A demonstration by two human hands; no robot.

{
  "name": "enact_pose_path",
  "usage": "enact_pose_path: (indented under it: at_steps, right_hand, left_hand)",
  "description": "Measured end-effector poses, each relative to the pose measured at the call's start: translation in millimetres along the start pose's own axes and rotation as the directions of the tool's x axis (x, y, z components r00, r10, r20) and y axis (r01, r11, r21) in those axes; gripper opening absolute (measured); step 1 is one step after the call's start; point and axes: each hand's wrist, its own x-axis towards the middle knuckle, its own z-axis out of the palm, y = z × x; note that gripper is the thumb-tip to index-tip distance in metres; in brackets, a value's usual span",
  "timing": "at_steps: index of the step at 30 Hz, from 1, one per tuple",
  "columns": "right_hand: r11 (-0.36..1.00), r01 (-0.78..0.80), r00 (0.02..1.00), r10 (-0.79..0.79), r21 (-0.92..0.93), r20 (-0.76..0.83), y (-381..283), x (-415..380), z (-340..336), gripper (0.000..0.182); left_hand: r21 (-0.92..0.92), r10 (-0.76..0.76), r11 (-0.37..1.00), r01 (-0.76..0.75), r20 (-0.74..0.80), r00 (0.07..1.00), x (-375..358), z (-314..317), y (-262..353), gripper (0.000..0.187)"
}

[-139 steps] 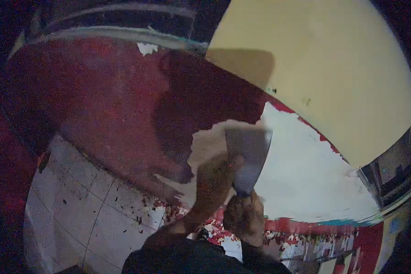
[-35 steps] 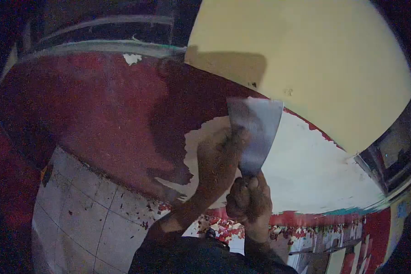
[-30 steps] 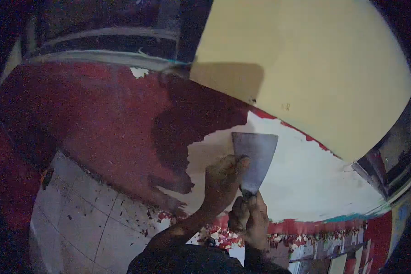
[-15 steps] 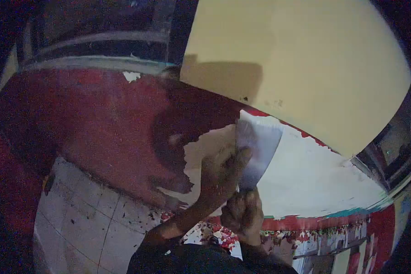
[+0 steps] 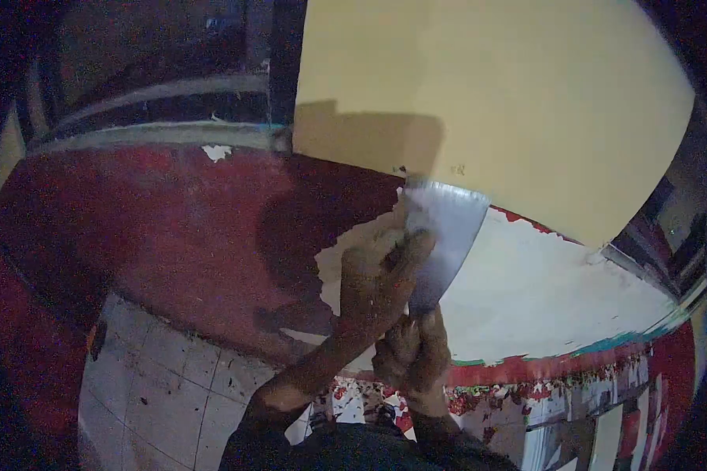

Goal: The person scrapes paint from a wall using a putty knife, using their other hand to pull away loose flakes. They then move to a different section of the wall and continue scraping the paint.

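Observation:
A wide-bladed paint scraper (image 5: pixel 452 224) lies against the wall, its broad edge at the lower border of the cream-yellow paint (image 5: pixel 511 94). My right hand (image 5: pixel 412 349) is closed round its lower end, and the handle is hidden in the fist. Above it, my left hand (image 5: pixel 377 271) holds the left side of the blade, with fingers curled and pressed on the metal. Red paint (image 5: pixel 204 220) covers the wall on the left, ending in a ragged edge beside my left hand. Bare white wall (image 5: pixel 526 282) shows to the right of the blade.
Red flakes and debris (image 5: pixel 526 400) lie along the foot of the wall. A tiled floor (image 5: pixel 165 392) spreads at lower left. A ledge (image 5: pixel 165 135) runs below a dark opening at upper left. My shoes (image 5: pixel 381 412) are partly visible below my hands.
The scraper and both hands have moved slightly up the wall. Its edge now reaches the yellow border, where a red strip showed before. The view has shifted a little.

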Motion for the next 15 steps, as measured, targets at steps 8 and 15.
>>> enact_pose_path:
  at_steps: [8, 15]
  right_hand:
    - [0.984, -0.05, 0.998, 0.055, 0.169, -0.029, 2, -5, 11, 0.038]
    - [0.962, -0.071, 0.986, 0.108, 0.264, -0.129, 17, -11, 6, 0.039]
  left_hand:
    - [0.007, -0.097, 0.995, 0.097, 0.07, 0.993, -3, -7, -2, 0.035]
    - [0.084, -0.083, 0.994, 0.076, 0.088, 0.993, -6, -9, -4, 0.024]
